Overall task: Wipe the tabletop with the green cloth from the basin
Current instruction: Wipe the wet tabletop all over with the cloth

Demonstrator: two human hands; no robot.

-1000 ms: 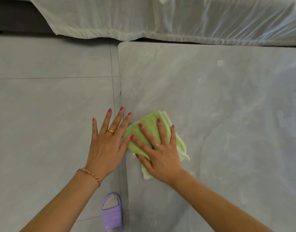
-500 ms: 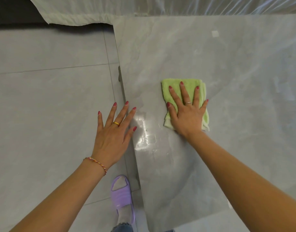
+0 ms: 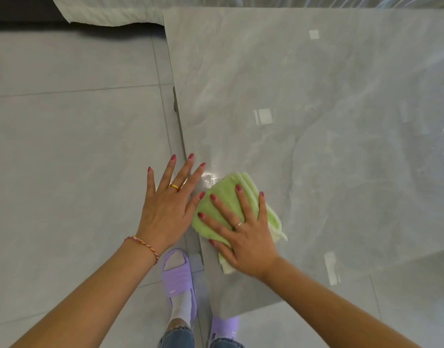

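Observation:
A folded green cloth lies flat on the glossy grey marble tabletop, close to its left edge. My right hand presses down on the cloth with fingers spread. My left hand is open and flat, fingers apart, hovering over the table's left edge right beside the cloth, its thumb touching the cloth's corner. A wet shiny patch shows on the tabletop just beyond the cloth. No basin is in view.
Grey tiled floor spreads to the left of the table. My feet in purple slippers stand at the table's near corner. A white plastic-covered sheet hangs along the far side.
My right hand slid the cloth from farther out on the tabletop back toward the near left edge, next to my left hand. The left hand stayed about where it was.

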